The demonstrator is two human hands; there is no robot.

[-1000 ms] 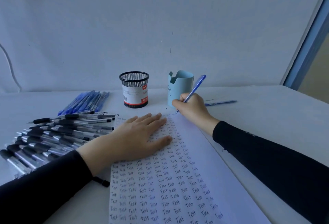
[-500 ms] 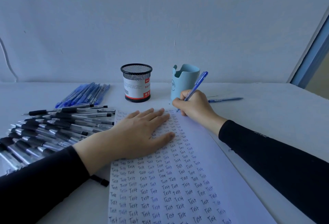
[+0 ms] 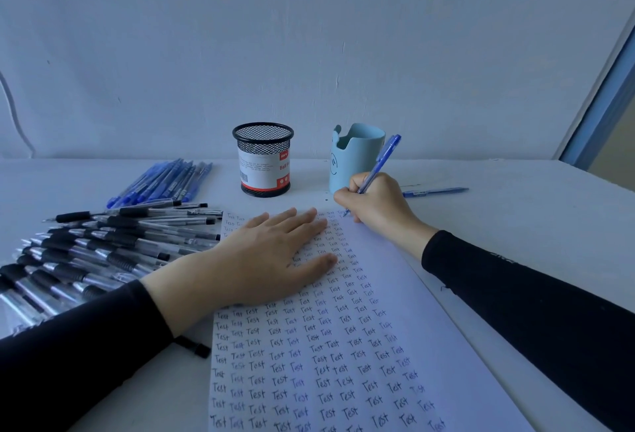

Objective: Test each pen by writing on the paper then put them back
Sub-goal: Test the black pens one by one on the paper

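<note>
While snug round pen (image 3: 378,165), right fingers (image 3: 347,196) at paper (image 3: 395,260).

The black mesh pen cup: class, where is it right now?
In the head view the black mesh pen cup stands upright near the wall, between the pile of blue pens on its left and the light blue holder on its right.

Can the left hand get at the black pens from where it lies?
Probably yes: the left hand lies flat on the paper, holding nothing, and the black pens lie just beside its wrist, nothing between.
</note>
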